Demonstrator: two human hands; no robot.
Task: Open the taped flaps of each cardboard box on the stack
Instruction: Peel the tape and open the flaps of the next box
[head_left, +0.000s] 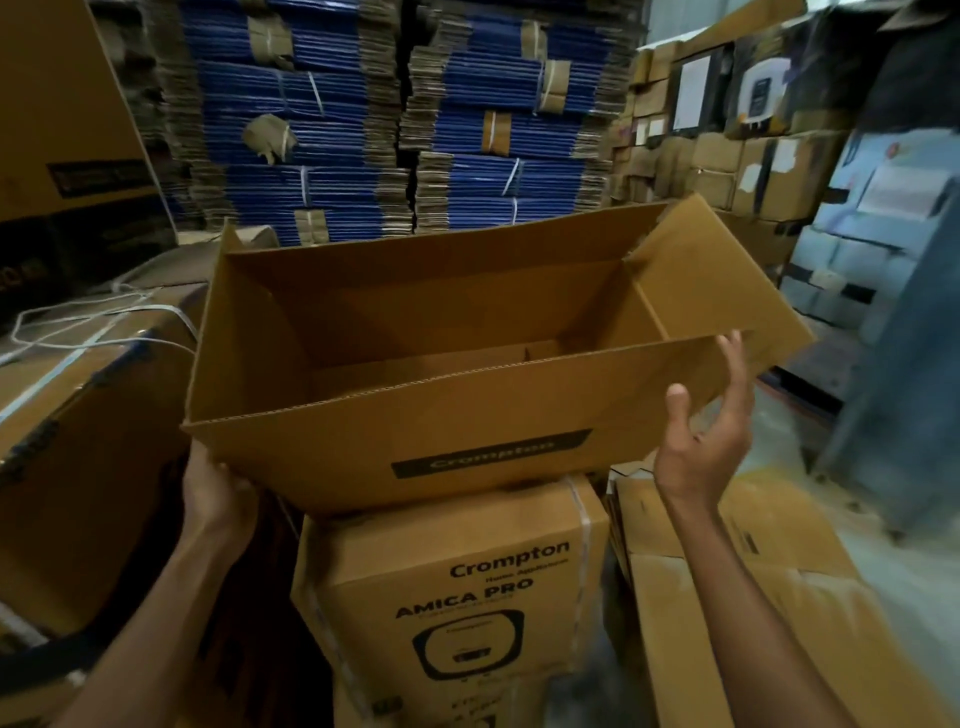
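An empty brown cardboard box (363, 447) with a "Crompton" label stands open in the middle of the head view, all its top flaps raised or spread. It rests on a strapped "Crompton Amica Pro" box (447, 582) below it. My left hand (215, 491) grips the open box's lower left corner from underneath. Beside the box's right end, my right hand (704, 436) hovers with fingers spread and relaxed, palm toward the near flap, holding nothing. The right end flap (727, 280) leans outward.
Strapped brown boxes (78, 415) with loose white strapping fill the left. Flattened cardboard (727, 597) lies on the floor at the right. Tall bundles of blue flat cartons (322, 119) rise behind, and stacked boxes (727, 150) line the back right.
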